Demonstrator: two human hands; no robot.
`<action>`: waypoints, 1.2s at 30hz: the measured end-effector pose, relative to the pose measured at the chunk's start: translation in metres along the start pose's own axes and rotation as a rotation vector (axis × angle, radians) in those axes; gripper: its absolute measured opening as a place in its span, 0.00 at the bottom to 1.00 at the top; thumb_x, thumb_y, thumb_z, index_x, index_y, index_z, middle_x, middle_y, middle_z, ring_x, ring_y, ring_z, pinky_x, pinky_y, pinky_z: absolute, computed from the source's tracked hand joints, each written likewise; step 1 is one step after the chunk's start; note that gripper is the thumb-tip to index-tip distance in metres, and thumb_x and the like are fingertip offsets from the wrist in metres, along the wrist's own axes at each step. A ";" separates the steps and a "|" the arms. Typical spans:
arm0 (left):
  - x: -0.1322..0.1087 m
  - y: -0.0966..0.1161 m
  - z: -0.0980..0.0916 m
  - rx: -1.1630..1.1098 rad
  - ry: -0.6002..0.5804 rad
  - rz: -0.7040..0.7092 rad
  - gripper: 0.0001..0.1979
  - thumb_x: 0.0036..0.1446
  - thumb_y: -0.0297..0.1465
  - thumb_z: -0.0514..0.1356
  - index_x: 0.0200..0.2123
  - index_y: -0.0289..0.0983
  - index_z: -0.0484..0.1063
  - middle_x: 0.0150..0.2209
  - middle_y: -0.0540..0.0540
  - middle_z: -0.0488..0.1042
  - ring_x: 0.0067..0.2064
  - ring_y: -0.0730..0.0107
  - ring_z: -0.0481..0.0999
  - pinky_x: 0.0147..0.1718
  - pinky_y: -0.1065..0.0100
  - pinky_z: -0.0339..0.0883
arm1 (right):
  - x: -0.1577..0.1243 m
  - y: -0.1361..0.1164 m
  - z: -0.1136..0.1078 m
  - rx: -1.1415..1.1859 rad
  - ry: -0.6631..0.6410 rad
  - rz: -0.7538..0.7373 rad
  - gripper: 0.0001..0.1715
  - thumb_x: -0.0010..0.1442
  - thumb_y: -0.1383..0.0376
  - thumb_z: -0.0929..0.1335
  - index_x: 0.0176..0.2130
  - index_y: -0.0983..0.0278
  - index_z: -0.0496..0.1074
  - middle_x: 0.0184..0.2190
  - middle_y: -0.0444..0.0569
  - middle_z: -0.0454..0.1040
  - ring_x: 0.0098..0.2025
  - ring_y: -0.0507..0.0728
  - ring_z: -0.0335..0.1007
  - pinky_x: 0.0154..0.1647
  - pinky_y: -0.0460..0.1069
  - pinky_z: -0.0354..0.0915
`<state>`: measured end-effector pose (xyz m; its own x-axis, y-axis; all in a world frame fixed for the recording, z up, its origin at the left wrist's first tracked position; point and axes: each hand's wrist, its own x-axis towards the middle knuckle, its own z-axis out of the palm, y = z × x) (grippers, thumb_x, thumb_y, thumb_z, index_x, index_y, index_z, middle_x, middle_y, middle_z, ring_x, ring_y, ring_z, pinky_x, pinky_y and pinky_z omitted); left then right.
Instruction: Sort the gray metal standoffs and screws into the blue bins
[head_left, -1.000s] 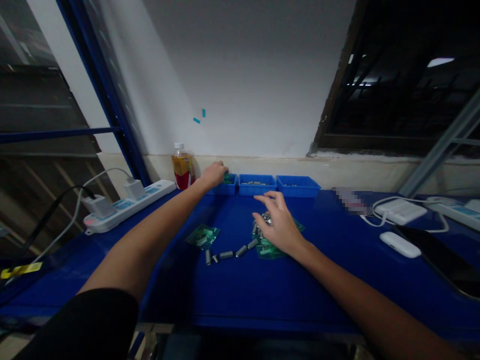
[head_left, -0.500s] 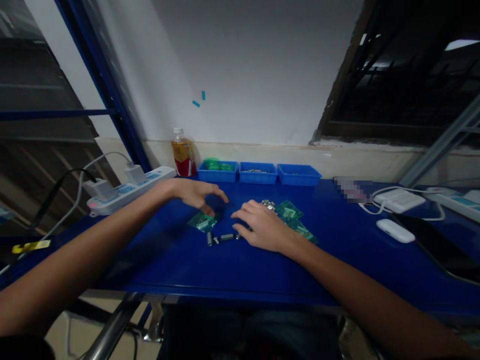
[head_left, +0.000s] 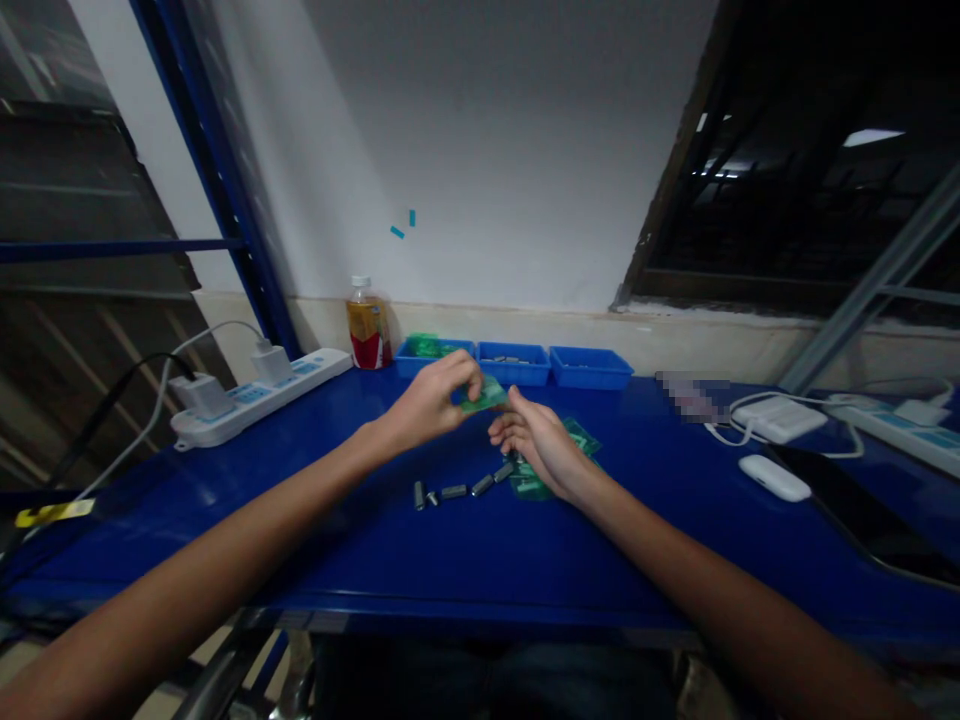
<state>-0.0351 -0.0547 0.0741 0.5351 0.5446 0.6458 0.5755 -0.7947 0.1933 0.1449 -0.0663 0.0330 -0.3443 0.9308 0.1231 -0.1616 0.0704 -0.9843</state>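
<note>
Head view: our left hand [head_left: 431,403] pinches a thin green packet [head_left: 484,396] between its fingers; light, flimsy, best gripped at its edge; right hand [head_left: 541,448] fingers curl loosely just beside.

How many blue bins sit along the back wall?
3, in a row at the table's back edge: left bin beside the bottle, middle bin, right bin. None looks hidden.
</note>
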 end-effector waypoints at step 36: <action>-0.028 0.023 0.038 -0.008 0.052 -0.122 0.09 0.58 0.35 0.56 0.39 0.39 0.74 0.41 0.44 0.70 0.44 0.63 0.67 0.45 0.60 0.60 | 0.002 0.007 -0.014 -0.252 0.272 -0.262 0.13 0.53 0.57 0.67 0.30 0.65 0.70 0.19 0.42 0.67 0.18 0.50 0.60 0.19 0.45 0.55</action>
<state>-0.0138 -0.0778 0.0324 0.4289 0.6228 0.6544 0.6289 -0.7259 0.2787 0.1566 -0.0591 0.0244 -0.0608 0.9279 0.3677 0.0311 0.3700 -0.9285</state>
